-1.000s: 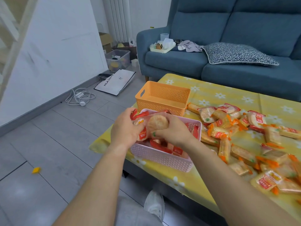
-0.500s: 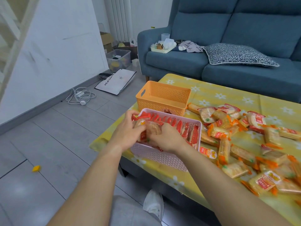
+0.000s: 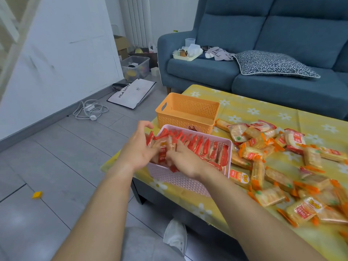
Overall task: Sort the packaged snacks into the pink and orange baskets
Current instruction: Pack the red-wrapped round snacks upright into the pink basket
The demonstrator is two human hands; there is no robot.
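Pressing red packet (image 3: 163, 150), both hands (image 3: 160, 155) curled

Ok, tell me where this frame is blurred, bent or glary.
Head view: motion blur smears both hands, left hand and right hand, and the packet between them. Wide-angle bending curves the wall edge at left. Soft even light, mild sheen on the loose snack wrappers. The orange basket stays sharp.

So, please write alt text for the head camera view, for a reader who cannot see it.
Two bare hands, left hand and right hand, press a red snack packet into a pink basket of upright red packets. The orange basket stands behind; loose snacks cover the yellow tablecloth.
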